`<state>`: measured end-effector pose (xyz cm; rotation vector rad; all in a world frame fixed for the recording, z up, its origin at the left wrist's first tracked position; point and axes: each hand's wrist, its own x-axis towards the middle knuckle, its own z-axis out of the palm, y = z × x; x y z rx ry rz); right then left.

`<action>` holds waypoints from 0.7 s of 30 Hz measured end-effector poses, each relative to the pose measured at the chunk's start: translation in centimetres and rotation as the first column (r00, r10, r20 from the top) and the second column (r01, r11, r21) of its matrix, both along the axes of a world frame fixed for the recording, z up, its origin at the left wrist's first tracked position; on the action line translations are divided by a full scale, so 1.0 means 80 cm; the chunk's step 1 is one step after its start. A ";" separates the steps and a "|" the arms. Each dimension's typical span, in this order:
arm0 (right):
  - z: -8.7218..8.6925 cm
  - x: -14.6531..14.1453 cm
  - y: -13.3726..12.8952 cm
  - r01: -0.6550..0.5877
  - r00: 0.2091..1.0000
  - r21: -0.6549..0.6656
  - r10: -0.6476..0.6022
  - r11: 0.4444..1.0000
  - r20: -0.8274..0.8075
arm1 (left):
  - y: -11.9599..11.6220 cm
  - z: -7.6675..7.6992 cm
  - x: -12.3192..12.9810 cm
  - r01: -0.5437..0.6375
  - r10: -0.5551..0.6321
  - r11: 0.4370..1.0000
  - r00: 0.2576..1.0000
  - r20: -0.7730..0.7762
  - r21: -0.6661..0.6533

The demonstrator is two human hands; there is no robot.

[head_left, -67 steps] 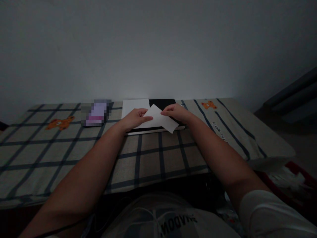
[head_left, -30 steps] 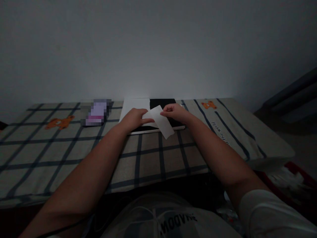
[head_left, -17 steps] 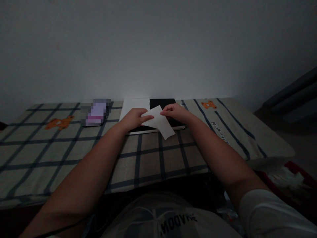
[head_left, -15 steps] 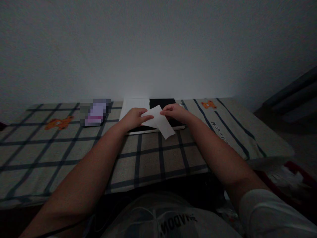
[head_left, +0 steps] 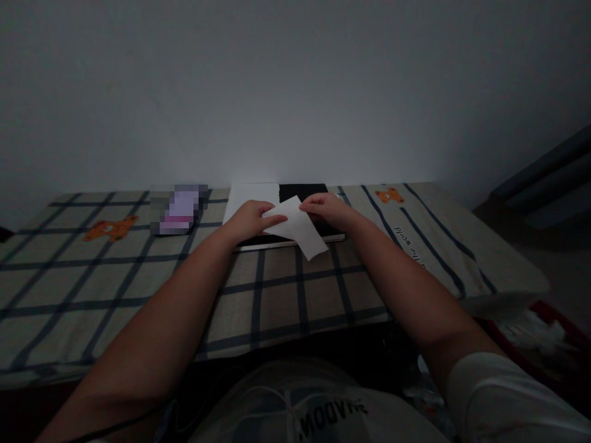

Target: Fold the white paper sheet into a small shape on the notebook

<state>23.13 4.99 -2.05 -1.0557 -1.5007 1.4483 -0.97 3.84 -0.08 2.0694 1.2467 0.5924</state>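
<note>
A white paper strip (head_left: pixel 308 237), bent at an angle near its top, is held between my two hands. My left hand (head_left: pixel 253 218) pinches its left part, thumb on top. At its upper right edge, the fingertips of my right hand (head_left: pixel 327 208) grip the paper. The strip's lower end hangs past the front edge of a black book or folder (head_left: pixel 302 191) lying on the table. White paper (head_left: pixel 252 192) covers the left part of that black surface.
A checked cloth with bear prints covers the table (head_left: pixel 231 326). A blurred purple-and-white object (head_left: pixel 181 209) lies to the left. Behind the table rises a pale wall (head_left: pixel 295 92). Below the table's right end is a red container (head_left: pixel 549 326) with crumpled white material.
</note>
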 end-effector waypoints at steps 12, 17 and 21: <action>-0.004 -0.004 0.003 0.033 0.999 0.077 -0.033 0.997 0.001 | -0.001 0.002 0.001 0.000 0.003 0.997 0.999 0.038 -0.075; -0.003 -0.008 0.002 0.081 0.996 0.174 -0.088 0.981 0.034 | 0.000 -0.002 -0.001 0.014 -0.011 0.997 0.999 0.043 -0.076; -0.004 -0.011 0.003 0.098 0.994 0.250 -0.107 0.963 0.022 | 0.000 -0.002 0.000 0.016 -0.012 0.996 0.999 0.049 -0.090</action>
